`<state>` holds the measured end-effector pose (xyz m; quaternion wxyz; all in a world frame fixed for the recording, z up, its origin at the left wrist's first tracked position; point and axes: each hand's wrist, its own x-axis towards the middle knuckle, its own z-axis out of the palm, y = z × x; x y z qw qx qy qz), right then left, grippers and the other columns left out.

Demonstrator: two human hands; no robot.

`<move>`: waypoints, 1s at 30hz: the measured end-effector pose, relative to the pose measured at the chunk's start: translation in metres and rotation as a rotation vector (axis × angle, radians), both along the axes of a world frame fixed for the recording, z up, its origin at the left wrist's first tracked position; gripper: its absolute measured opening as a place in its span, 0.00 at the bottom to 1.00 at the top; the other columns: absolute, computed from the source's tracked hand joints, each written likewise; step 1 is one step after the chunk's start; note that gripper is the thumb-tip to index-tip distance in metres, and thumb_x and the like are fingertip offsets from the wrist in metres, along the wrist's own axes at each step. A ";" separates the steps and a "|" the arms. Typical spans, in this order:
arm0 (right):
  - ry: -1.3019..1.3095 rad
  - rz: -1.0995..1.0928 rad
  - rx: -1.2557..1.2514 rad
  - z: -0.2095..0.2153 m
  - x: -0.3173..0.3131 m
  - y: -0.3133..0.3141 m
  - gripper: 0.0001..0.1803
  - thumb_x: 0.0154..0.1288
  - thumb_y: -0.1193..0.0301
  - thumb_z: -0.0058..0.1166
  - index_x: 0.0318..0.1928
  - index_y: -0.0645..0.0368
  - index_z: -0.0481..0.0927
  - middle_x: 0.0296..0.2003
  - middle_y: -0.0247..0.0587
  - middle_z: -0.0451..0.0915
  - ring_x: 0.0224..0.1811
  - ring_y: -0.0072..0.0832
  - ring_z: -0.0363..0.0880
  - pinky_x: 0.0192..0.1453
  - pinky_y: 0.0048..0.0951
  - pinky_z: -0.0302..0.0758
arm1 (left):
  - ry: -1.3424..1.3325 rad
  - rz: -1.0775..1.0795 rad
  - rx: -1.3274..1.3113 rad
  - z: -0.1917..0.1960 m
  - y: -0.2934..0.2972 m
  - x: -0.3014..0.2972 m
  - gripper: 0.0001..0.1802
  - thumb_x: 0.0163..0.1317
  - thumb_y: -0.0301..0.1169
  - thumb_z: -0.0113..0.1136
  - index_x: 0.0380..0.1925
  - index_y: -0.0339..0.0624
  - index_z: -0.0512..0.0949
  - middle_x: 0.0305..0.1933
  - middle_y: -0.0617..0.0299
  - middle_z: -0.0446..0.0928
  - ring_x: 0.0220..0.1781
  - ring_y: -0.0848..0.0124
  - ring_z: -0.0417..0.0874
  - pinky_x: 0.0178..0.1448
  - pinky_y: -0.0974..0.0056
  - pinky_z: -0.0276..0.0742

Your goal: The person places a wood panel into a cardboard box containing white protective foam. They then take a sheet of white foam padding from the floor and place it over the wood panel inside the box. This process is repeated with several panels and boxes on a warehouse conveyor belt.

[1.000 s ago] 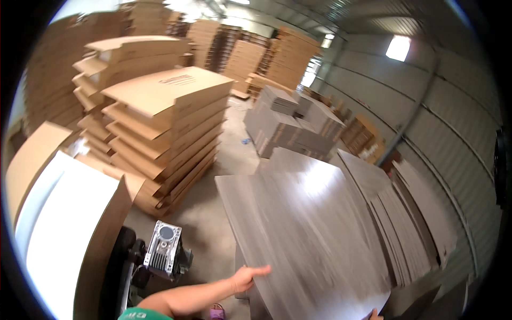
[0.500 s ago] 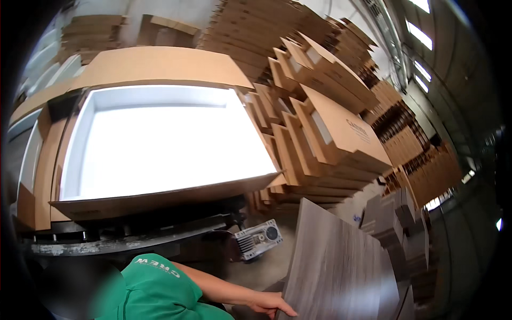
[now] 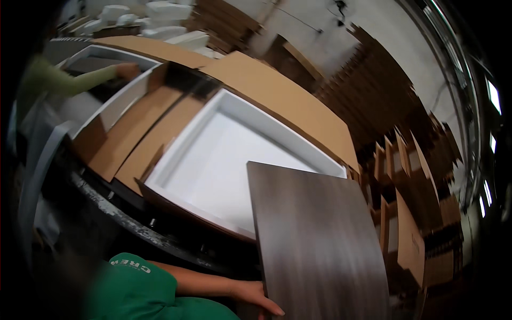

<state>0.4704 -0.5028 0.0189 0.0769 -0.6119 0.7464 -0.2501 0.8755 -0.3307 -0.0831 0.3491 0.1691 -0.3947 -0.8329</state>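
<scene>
- Here's the dark wood-grain panel (image 3: pixel 320 234), tilted in front of the person, its upper corner covering part of the white foam liner (image 3: pixel 213 160); whether the two touch, I can't tell.
- The left hand (image 3: pixel 255 296) is closed on the panel's left edge low down, thumb along the face, probably because a board this broad needs steadying from the side.
- The right hand is out of shot, so no telling its grip; likely it bears the far side.
- That liner sits in an open carton (image 3: pixel 282 98), flap folded back, which leaves the mouth unblocked.
- Beneath, a scuffed dark rail (image 3: pixel 128 224) runs along the near side, seemingly supporting the row.
- Farther left, a co-worker's hand (image 3: pixel 128 70) reaches over a second lined carton (image 3: pixel 120 109).
- Rightward, open cartons (image 3: pixel 408 240) stand stacked, presumably to save floor.
</scene>
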 end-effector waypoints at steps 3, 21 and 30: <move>-0.033 0.116 0.023 -0.016 0.029 -0.068 0.25 0.59 0.64 0.51 0.48 0.76 0.70 0.42 0.57 0.75 0.44 0.43 0.74 0.50 0.37 0.70 | 0.027 0.269 0.054 -0.006 0.009 0.022 0.25 0.52 0.40 0.64 0.44 0.32 0.71 0.42 0.50 0.74 0.34 0.67 0.80 0.37 0.71 0.80; -0.217 0.472 0.259 -0.164 0.204 -0.490 0.21 0.60 0.68 0.50 0.48 0.74 0.71 0.40 0.52 0.76 0.42 0.40 0.74 0.48 0.37 0.71 | 0.601 1.239 0.705 -0.031 -0.081 0.015 0.10 0.58 0.27 0.57 0.37 0.33 0.71 0.40 0.61 0.66 0.43 0.71 0.70 0.50 0.55 0.76; -0.398 0.518 0.420 -0.184 0.301 -0.491 0.23 0.64 0.62 0.40 0.40 0.76 0.73 0.31 0.52 0.76 0.31 0.38 0.75 0.34 0.34 0.73 | 0.517 1.258 1.045 -0.047 -0.118 0.032 0.11 0.60 0.27 0.54 0.37 0.32 0.66 0.40 0.61 0.62 0.47 0.74 0.68 0.63 0.63 0.67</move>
